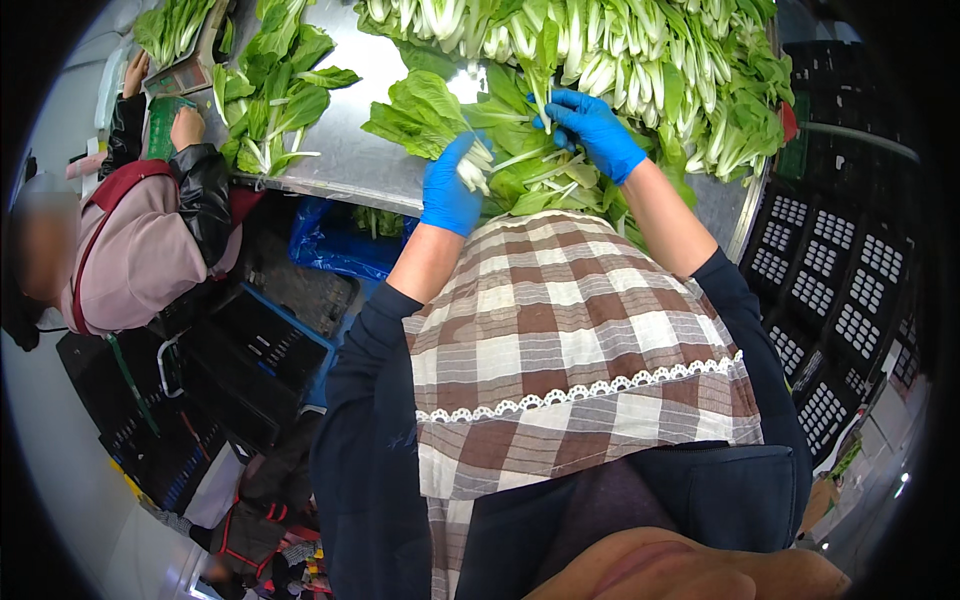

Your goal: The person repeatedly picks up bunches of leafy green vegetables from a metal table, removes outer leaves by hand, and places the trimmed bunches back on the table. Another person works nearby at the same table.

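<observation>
My left hand [454, 186], in a blue glove, grips a bunch of leafy greens [421, 114] by its pale stem ends, the leaves fanning up and to the left. My right hand [592, 129], gloved the same way, pinches a single leafy stalk [544, 75]; its white stem runs down between the fingers. Beneath and between both hands, loose green leaves [529, 184] with thin stems lie at the front edge of the metal table [367, 161], against my checked apron [577, 315]. A large heap of white-stemmed greens [622, 56] covers the table's back right.
Another heap of greens [274, 105] lies on the left of the table. Beyond it a co-worker [142, 240] stands by a scale [180, 79] bearing greens. A blue-lined crate [337, 240] sits below the table edge. Black plastic crates [825, 277] stand at right.
</observation>
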`<action>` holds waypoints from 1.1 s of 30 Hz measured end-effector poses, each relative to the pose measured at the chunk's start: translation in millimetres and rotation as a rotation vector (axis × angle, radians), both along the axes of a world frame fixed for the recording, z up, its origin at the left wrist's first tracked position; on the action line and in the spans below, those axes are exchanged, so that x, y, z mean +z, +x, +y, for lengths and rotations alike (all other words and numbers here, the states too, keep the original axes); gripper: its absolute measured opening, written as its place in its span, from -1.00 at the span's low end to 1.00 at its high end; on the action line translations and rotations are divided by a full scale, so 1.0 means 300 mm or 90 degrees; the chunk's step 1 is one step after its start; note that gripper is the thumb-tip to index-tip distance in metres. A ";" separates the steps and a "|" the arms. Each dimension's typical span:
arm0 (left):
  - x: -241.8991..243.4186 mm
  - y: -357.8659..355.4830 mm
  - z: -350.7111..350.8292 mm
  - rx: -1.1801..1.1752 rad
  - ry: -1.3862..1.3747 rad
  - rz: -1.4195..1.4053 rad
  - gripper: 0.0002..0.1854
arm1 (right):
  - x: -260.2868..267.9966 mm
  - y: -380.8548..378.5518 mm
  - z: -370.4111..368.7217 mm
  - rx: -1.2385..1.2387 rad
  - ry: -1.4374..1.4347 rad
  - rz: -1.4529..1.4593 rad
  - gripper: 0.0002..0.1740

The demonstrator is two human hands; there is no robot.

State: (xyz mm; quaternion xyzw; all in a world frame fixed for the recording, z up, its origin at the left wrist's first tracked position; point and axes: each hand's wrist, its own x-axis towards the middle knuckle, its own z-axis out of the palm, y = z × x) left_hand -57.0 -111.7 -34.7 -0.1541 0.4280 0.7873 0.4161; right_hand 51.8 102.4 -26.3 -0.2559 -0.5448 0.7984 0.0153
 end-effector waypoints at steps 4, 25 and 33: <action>0.048 0.023 0.035 -0.085 -0.010 -0.011 -0.76 | 0.033 0.012 -0.073 0.059 0.030 0.008 -0.53; 0.064 0.050 0.006 -0.037 -0.093 0.039 -0.76 | -0.037 -0.142 0.187 -0.040 0.826 -0.272 -0.12; 0.066 0.057 0.021 -0.043 -0.080 0.015 -0.75 | -0.080 0.007 0.255 -0.314 0.405 -0.043 -0.45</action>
